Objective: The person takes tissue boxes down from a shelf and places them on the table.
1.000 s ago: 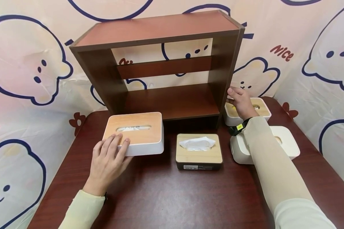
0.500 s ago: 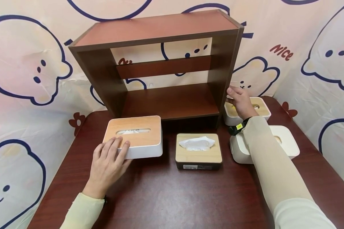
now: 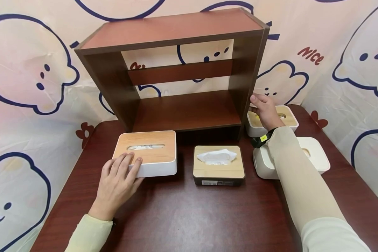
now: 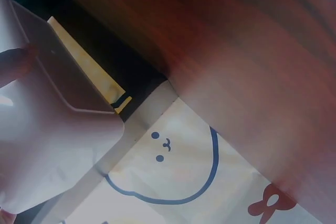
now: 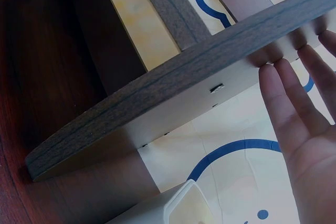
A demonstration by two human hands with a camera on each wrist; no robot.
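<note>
My left hand (image 3: 114,185) holds a white tissue box (image 3: 155,170) with a wood-look lid by its near left corner. Several fingers lie over the lid, and a digit presses the box's other side in the left wrist view. The box is tilted, and tissue shows in its slot. My right hand (image 3: 265,109) is at the outer right side of a brown wooden shelf unit (image 3: 173,31). In the right wrist view, the straight fingertips touch that side panel (image 5: 199,95).
A dark tissue box (image 3: 218,172) with a wooden lid stands in front of the shelf. To the right are a cream tissue box (image 3: 316,159), partly behind the right forearm, and a white tissue box (image 3: 291,120) with a wooden lid. A patterned cloth (image 3: 349,42) backs the table (image 3: 208,217).
My left hand has brought the white tissue box slightly down and nearer, away from the shelf unit. My right hand has stayed at the side panel.
</note>
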